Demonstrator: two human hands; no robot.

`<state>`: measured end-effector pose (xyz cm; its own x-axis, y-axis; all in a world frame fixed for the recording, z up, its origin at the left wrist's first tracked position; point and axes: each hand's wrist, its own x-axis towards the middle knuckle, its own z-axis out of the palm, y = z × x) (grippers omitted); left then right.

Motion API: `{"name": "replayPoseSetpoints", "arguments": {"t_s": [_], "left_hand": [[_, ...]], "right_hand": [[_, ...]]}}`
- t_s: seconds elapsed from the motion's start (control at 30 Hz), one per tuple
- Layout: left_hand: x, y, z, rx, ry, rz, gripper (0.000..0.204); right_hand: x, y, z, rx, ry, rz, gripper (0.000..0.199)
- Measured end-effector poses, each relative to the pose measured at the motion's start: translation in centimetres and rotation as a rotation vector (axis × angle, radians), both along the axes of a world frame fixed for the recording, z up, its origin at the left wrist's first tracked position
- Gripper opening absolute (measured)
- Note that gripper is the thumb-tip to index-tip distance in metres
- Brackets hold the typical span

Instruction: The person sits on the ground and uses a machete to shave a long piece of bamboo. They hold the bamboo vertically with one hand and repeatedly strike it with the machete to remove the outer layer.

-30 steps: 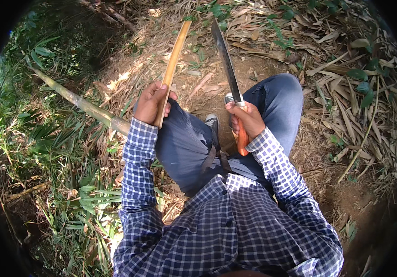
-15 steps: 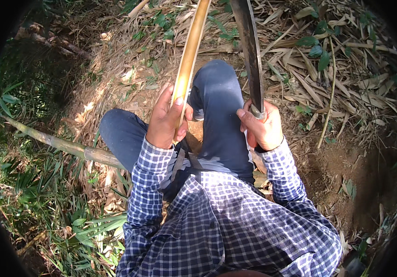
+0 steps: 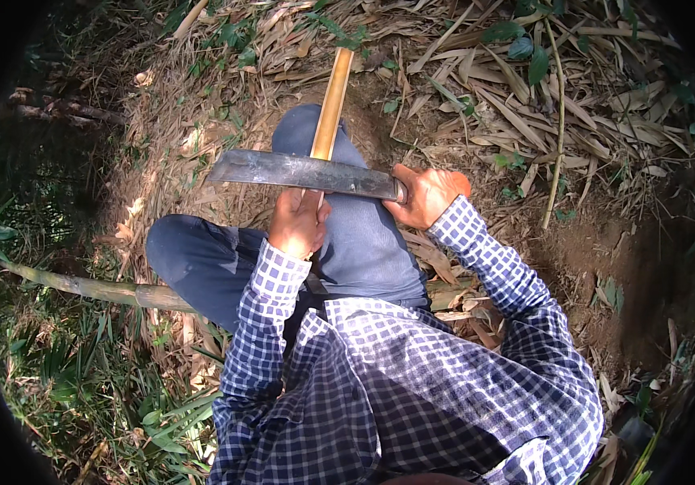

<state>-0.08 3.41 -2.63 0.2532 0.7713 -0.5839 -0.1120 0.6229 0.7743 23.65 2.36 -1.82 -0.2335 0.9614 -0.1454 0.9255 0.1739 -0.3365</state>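
Note:
My left hand [image 3: 299,223] is closed round the lower end of a split bamboo strip [image 3: 333,105], which points away from me with its pale yellow inner face up. In my right hand [image 3: 428,196] is the handle of a machete [image 3: 307,172], its orange-brown butt showing past my palm. The wide dark blade lies crosswise over the strip, just beyond my left fingers, its tip toward the left. Whether the edge touches the strip or sits slightly above it I cannot tell. Both tools are over my raised knee.
My legs in dark blue trousers [image 3: 364,242] are bent beneath my hands. A long bamboo pole [image 3: 113,291] runs out to the left. Dry leaves [image 3: 509,89] cover the ground ahead and right, with a thin stem [image 3: 559,121] across them. Green undergrowth [image 3: 65,380] grows at left.
The machete has swung from pointing away from me to lying across the bamboo strip. My right hand has turned inward, and the strip sits lower, its far end now in view.

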Motion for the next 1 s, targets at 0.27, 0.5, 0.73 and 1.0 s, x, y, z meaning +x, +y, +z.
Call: {"name": "replayPoseSetpoints", "arguments": {"t_s": [0.27,0.5,0.73,1.0], "left_hand": [[-0.5,-0.3,0.4,0.01,0.012,0.032,0.031],[-1.4,-0.7,-0.4,0.016,-0.02,0.044,0.033],[-1.8,-1.4,-0.1,0.035,-0.014,0.052,0.034],[-2.4,-2.2,1.0,0.005,-0.038,0.089,0.032]], "right_hand": [[-0.2,1.7,-1.0,-0.031,0.044,-0.009,0.037],[0.1,5.2,-2.3,0.032,0.054,-0.043,0.033],[0.0,6.3,-2.2,0.019,0.059,0.103,0.032],[-0.3,7.2,-2.1,-0.002,0.031,0.126,0.023]]}}
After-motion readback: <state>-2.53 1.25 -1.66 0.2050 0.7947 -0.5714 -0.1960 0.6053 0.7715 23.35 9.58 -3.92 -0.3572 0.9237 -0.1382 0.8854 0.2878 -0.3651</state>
